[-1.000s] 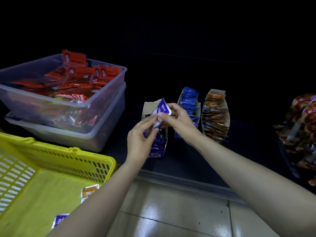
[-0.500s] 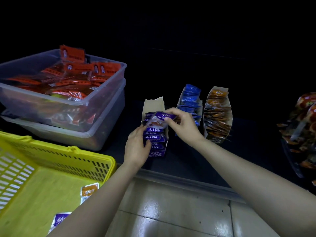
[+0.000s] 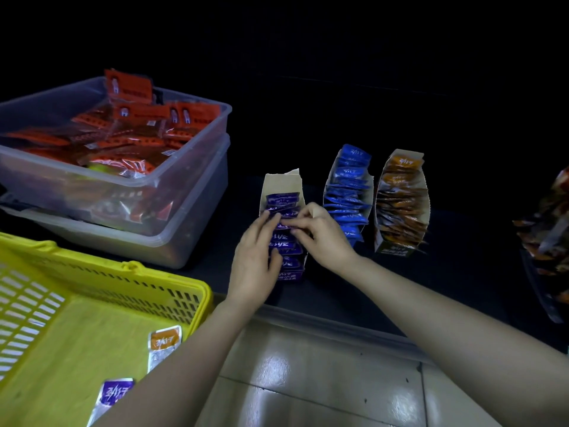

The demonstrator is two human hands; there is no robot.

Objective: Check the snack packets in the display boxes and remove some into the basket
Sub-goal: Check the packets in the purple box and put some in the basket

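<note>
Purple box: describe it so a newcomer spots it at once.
Right of the stacked tubs, three cardboard boxes stand in a row on the dark shelf. The purple box is leftmost, under the left hand and right hand. Unlike the blue box and orange box, its packets are purple.

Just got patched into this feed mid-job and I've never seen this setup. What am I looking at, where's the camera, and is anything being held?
No machine here: a person works bare-handed, and the one view comes from a camera on their head, looking down. On the dark shelf stand three display boxes: purple packets, blue packets, orange packets. Left of them sit stacked clear tubs of red packets. The yellow basket, lower left, holds one loose orange packet and one loose purple packet. The left hand lays straight fingers against the purple row; the right hand pinches packet tops there.
</note>
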